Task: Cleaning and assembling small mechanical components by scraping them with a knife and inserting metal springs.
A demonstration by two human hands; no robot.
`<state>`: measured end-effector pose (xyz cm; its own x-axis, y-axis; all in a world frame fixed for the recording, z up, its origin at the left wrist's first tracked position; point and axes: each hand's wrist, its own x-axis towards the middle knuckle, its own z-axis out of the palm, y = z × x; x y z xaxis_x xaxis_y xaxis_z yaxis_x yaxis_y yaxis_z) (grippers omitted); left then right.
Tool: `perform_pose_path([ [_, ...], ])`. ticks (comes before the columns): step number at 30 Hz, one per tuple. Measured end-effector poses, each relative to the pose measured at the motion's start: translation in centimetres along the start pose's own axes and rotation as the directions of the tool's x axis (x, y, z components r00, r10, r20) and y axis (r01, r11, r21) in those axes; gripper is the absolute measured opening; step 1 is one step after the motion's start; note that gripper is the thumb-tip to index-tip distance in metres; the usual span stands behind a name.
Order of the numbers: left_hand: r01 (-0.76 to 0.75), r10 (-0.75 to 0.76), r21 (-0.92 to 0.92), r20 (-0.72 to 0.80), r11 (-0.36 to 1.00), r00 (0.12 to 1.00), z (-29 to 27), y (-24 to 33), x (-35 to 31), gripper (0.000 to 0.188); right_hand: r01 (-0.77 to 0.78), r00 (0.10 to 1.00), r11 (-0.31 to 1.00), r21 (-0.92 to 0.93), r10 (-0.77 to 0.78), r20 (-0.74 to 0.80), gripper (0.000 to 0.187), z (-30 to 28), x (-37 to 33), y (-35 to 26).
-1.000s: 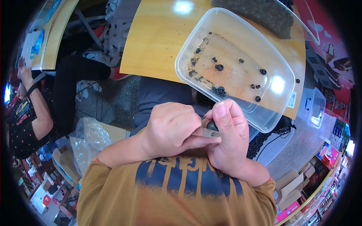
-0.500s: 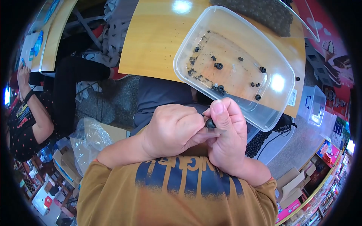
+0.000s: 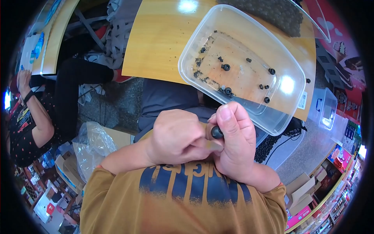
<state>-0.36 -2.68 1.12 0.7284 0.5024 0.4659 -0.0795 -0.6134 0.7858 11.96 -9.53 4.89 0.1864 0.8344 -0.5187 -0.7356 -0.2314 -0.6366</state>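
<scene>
In front of my chest, my right hand (image 3: pixel 237 136) is closed, pinching a small black round part (image 3: pixel 217 132) between thumb and curled fingers. Its rounded, shiny end faces me. My left hand (image 3: pixel 177 134) is a closed fist right beside it, its thumb side close to the black part. Blur hides what its fingers hold, if anything. Beyond my hands, a clear plastic tub (image 3: pixel 269 121) sits on the wooden table. Several small black parts, such as one round piece with a hole (image 3: pixel 226 67), lie in it among dark crumbs.
Behind the tub, a transparent container holds many dark round pieces (image 3: pixel 269 15). A clear plastic bag (image 3: pixel 95 140) lies on cardboard at my left. Another person's hand (image 3: pixel 24 80) rests by a second table at far left. Open cardboard boxes (image 3: pixel 304 193) stand at lower right.
My left fist has drawn slightly left and turned, leaving more of the black part's round end showing. My right hand stays nearly in place, still pinching it.
</scene>
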Motion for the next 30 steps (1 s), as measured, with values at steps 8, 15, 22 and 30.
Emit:
perform_pose_path([
  [8, 0.475, -0.501, -0.336, 0.012, 0.813, 0.865, -0.9, 1.9, 0.2, 0.022, 0.254, 0.966, 0.962, -0.103, -0.248, 0.069, 0.019, -0.6, 0.0, 0.7],
  [15, 0.403, -0.400, -0.380, 0.092, 0.833, 0.912, -0.8, 1.5, 0.9, 0.012, 0.265, 0.964, 0.952, -0.155, -0.261, 0.042, 0.019, -0.4, 0.0, 0.7],
  [22, 0.413, -0.425, -0.353, 0.047, 0.839, 0.904, -0.6, 1.4, 0.7, 0.016, 0.101, 0.995, 0.994, -0.040, -0.100, 0.026, 0.020, -0.7, 0.5, 0.6],
  [30, 0.154, -0.153, 0.080, -0.020, 0.985, 0.988, -0.2, 0.0, 1.1, 0.036, 0.041, 0.998, 0.999, 0.031, -0.043, 0.055, 0.019, -1.1, 0.7, 0.9],
])
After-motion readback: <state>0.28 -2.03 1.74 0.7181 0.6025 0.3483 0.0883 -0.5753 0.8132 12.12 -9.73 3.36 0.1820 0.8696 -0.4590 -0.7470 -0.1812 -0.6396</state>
